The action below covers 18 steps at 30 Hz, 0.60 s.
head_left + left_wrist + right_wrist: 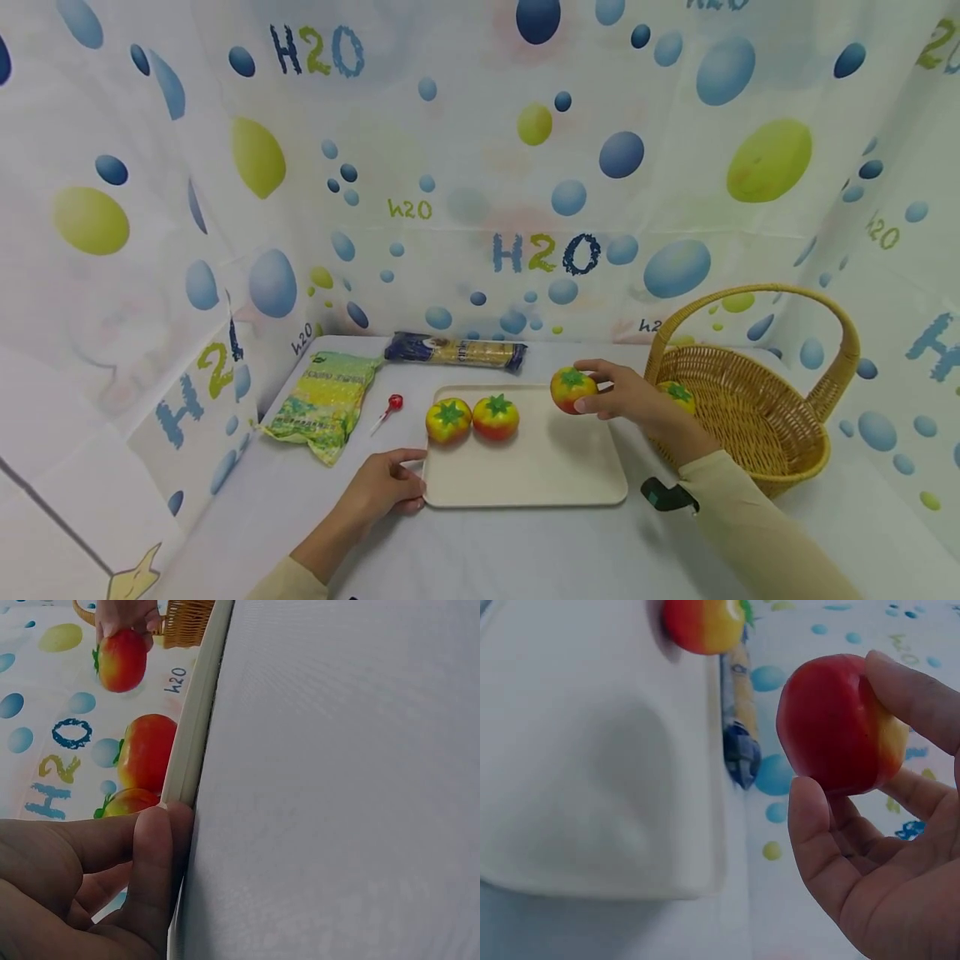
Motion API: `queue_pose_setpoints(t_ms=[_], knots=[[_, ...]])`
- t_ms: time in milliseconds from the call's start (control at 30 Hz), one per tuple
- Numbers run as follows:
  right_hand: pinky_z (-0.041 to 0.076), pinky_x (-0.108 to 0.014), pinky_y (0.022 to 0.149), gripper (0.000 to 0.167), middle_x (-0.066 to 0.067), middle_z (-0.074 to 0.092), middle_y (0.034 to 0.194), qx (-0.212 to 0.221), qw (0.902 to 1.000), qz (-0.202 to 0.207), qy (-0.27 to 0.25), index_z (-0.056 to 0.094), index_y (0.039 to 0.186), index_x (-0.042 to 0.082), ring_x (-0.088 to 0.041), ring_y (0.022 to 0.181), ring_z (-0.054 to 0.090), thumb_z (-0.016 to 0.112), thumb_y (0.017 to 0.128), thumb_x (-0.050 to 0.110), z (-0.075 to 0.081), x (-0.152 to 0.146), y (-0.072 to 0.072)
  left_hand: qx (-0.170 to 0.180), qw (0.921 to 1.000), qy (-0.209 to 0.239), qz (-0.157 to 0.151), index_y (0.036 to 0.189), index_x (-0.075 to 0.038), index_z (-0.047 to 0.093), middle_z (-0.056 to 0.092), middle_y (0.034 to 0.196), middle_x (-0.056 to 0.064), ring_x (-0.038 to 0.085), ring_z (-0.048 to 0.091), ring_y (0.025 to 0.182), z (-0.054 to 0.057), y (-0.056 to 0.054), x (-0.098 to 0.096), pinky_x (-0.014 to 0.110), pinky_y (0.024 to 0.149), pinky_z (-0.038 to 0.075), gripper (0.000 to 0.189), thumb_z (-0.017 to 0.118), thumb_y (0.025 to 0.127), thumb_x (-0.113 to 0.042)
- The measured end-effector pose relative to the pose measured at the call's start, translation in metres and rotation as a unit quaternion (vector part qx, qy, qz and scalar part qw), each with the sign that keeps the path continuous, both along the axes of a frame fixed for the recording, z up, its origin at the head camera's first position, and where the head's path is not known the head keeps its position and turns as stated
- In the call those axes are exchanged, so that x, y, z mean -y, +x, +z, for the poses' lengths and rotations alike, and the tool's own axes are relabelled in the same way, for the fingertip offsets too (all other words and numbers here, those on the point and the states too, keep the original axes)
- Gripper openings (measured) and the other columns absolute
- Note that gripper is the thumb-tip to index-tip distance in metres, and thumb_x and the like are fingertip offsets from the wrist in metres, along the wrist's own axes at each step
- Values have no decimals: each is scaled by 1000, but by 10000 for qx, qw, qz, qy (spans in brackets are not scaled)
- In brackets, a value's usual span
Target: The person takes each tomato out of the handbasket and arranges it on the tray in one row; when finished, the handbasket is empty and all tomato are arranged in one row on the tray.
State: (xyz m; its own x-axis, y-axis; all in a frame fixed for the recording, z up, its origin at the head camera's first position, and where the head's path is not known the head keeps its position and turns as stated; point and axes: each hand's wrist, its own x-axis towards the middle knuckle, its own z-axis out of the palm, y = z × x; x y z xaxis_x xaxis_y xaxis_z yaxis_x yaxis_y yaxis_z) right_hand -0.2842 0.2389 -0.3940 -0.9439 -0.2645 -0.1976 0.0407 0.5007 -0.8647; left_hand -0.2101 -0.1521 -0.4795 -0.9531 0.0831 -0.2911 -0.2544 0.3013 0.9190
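In the head view my right hand (626,402) holds a red-yellow tomato (573,390) with a green star-shaped top, above the right part of a cream tray (536,479). The right wrist view shows fingers and thumb gripping this tomato (836,724), with its shadow on the tray below. Two similar tomatoes, one at the left (448,422) and one beside it (496,417), sit on the tray's left half. My left hand (384,487) pinches the tray's left edge near the front corner; the left wrist view shows thumb and fingers at the rim (196,712).
A wicker basket (750,417) with a tall handle stands right of the tray, another tomato (677,396) partly visible inside. Left of the tray lie a red lollipop (394,403) and a green-yellow packet (324,400). A long blue-and-gold pasta pack (457,351) lies behind.
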Motion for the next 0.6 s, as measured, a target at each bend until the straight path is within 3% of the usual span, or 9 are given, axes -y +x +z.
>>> queue_pose_setpoints(t_ms=[300,600], knots=[[59,-39,92,74,-21,45,147,205,9997,143,-53,47,151,16,-30,117,56,82,87,27,-25,19,-7,-18,10000,38,-62,137,1,60,61,88,12,17,66,70,2,2,1,33,68,64,58,76,82,10],[60,-39,87,72,-22,45,147,288,9990,220,-257,49,149,14,-29,114,57,82,86,19,-39,28,-6,-20,9999,147,-65,138,2,60,60,88,12,17,65,71,-2,1,2,34,69,64,58,76,83,10]])
